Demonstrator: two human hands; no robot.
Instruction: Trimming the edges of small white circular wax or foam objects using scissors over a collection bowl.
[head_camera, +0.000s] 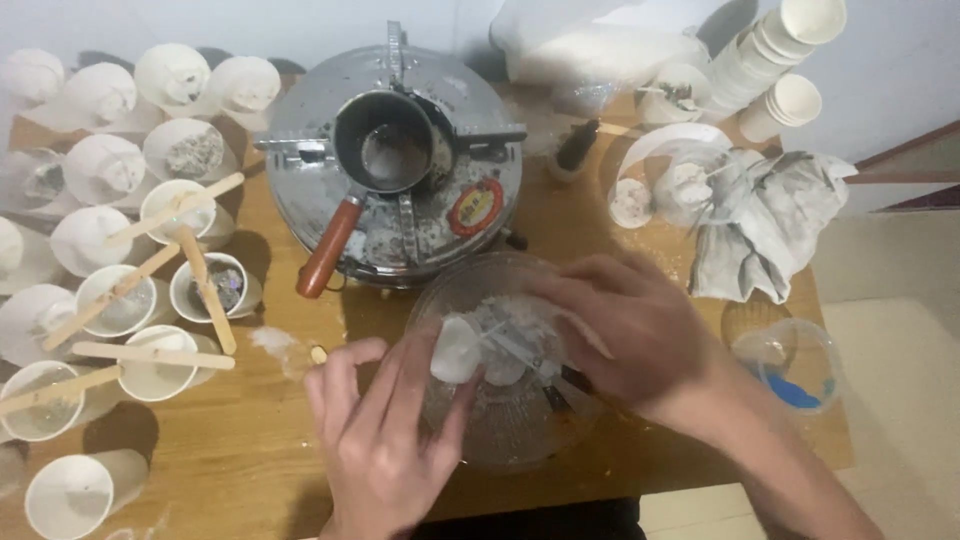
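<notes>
- The wooden table (250, 440) fills most of the view, its bare top showing at 7 o'clock.
- A round metal stove (400, 170) sits at 12 o'clock of the table's middle, and a small dark pan (385, 145) with a reddish-brown handle rests on top of it.
- A clear glass bowl (500, 430) stands at 6 o'clock from the stove, just below it, holding white lumps.
- A crumpled grey cloth (770, 230) lies at 3 o'clock, near a leaning stack of white paper cups (780, 50) at 1 o'clock.
- The right hand (630, 330) reaches over the bowl from 4 o'clock, fingers curled down into it; I cannot tell what they grip.
- The left hand (385, 440) comes in from 6 o'clock at the bowl's rim, thumb and fingers pinched on a white piece (455, 350) inside the bowl.
- The 2 hands are close together but not touching.
- Many white cups (150, 365) crowd the table at 9 o'clock, several with flat wooden sticks (155, 355) laid across them.
- A small clear cup with blue in it (795, 370) stands at 4 o'clock.
</notes>
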